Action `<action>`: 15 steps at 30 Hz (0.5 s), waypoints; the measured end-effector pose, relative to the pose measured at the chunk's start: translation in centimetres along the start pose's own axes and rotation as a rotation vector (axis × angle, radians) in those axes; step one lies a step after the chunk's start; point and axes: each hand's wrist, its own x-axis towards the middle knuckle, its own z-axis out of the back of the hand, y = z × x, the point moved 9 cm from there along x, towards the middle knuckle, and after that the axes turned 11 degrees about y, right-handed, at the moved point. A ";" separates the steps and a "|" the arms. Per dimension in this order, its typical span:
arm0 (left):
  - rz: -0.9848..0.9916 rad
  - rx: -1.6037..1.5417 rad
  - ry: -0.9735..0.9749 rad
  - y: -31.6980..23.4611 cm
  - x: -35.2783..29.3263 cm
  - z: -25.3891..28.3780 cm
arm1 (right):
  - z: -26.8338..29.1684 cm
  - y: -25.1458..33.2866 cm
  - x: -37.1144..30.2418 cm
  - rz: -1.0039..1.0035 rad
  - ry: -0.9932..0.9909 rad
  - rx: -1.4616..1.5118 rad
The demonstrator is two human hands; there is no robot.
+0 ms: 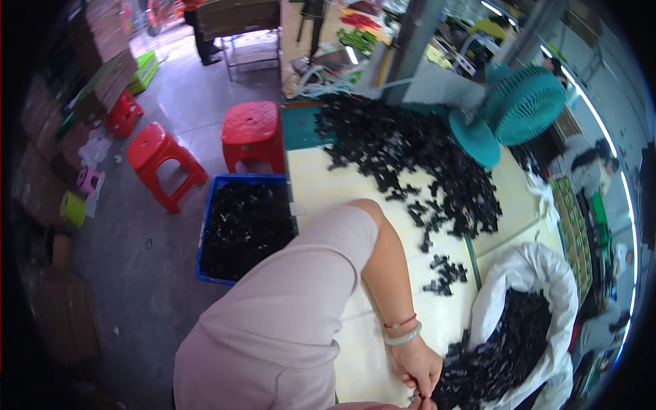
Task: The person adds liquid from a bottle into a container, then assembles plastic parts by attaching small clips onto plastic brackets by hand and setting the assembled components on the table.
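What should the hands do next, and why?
Perhaps the left hand should finish its pinch before reaching for the black pieces. Its fingertips are close together by the right hand, which is mostly cut off; I can't tell what they hold. The open white sack of pieces is close by.

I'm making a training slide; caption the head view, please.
Two hands meet beside an open white sack of small black parts; a teal fan stands farther back.

Left arm (391, 283): bent sharply at elbow (371, 210) | Left hand (418, 362): fingers (425, 384) curled downward, grip unclear | Right hand (428, 404): mostly cut off by lower edge, grip unclear
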 end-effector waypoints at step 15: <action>0.352 0.007 -0.215 -2.0 -4.6 0.1 | -0.2 -2.2 0.3 -0.009 -0.176 0.070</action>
